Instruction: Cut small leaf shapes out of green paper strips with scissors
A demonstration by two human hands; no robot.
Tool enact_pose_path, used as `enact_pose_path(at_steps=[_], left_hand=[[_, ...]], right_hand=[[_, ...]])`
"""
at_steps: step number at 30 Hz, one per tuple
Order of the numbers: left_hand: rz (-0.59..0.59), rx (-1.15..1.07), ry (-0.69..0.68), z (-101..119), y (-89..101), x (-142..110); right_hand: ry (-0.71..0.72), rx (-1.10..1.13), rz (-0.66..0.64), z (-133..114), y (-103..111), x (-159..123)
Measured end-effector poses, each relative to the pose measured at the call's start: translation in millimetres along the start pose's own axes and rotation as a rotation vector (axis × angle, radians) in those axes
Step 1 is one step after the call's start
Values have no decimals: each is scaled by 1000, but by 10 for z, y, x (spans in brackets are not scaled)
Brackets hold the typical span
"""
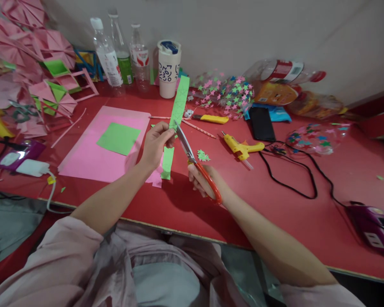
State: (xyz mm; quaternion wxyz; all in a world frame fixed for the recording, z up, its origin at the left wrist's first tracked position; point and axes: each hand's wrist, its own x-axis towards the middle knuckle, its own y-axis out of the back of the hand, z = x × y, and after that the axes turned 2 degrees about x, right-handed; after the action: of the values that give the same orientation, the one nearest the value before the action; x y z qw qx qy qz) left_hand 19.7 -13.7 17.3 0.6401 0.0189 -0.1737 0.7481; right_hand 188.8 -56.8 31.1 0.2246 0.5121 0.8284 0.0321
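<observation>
Between the thumb and fingers of my left hand [156,144] is the lower end of a green paper strip [180,100], which stands up and bears faint drawn outlines. My right hand [206,181] grips orange-handled scissors [208,181], their blade tips up at the strip's lower part near my left fingertips. Whether the blades are cutting the paper I cannot tell. Just below my hands lie another green strip [168,163] and pink paper scraps [155,175]. A small pile of green paper stars [203,155] sits on the table right of the scissors.
Pink sheets [83,157] with a green square [119,138] lie left on the red table [185,213]. A yellow glue gun [241,147], a yellow cutter [214,119], a phone [261,123] and black cables [288,196] are right. Bottles [107,59] and a tumbler [169,70] stand behind.
</observation>
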Motion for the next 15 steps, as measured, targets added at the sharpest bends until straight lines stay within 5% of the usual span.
enact_pose_path(at_steps=[15], left_hand=[[0,-5,8,-4,11,10]], right_hand=[[26,-31,39,32,18,11]])
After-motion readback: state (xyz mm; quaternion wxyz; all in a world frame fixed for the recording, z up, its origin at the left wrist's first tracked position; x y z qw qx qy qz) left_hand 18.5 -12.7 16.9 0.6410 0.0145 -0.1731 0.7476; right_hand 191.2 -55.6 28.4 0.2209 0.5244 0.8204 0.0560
